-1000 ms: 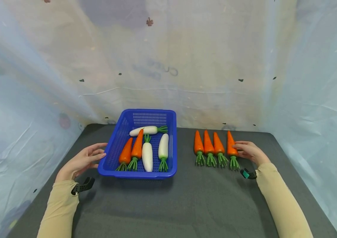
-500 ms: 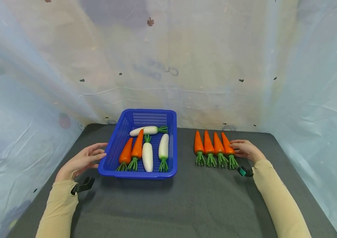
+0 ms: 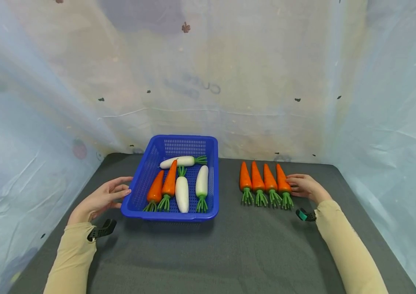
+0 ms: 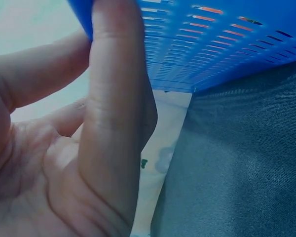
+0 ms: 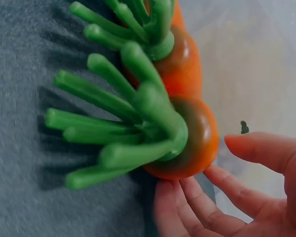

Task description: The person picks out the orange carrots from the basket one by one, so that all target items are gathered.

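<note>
In the head view my left hand is at the left side of a blue plastic basket, its fingertips touching the rim. The left wrist view has one long, nearly straight finger up against the basket's outer side. My right hand rests its fingers along the right side of the rightmost carrot. In the right wrist view the fingers touch that carrot's lower side, while the thumb stands slightly off it. Three more carrots lie left of it in a row, leafy ends toward me.
Inside the basket are two carrots and three white radishes with green tops. A dark grey cloth covers the table. Pale plastic sheeting hangs behind and on both sides.
The rightmost carrot has moved left up to the row, with its tip then straightening slightly. My right hand went left with it, then back right a little. The left hand and basket stayed put.
</note>
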